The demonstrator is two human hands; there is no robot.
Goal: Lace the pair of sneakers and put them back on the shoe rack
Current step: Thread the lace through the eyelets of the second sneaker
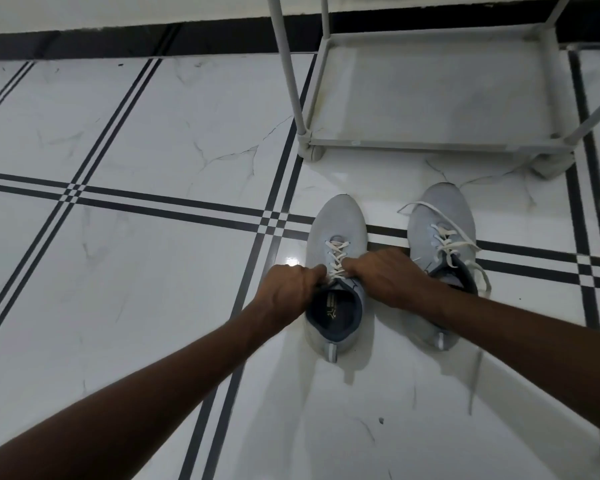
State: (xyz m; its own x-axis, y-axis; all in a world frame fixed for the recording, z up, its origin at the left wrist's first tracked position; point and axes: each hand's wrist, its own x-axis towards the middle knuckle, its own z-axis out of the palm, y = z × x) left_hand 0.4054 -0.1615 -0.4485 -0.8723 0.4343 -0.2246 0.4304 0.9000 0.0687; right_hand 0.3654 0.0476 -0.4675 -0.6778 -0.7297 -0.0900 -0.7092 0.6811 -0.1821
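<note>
Two light grey sneakers stand side by side on the tiled floor, toes pointing away from me. The left sneaker (336,223) has its white lace (336,258) crossed through the eyelets. My left hand (288,289) and my right hand (388,275) pinch the lace ends at its collar, one on each side. The right sneaker (440,216) is partly behind my right forearm. Its white lace (445,237) lies loose, one end looping over the toe and the other trailing off the right side. The white shoe rack (430,145) stands just beyond the shoes.
The rack's bottom shelf holds nothing, and its upright posts (290,64) rise out of view at the top. The white marble-look floor (136,116) has black stripe lines. A dark baseboard (118,39) runs along the wall behind.
</note>
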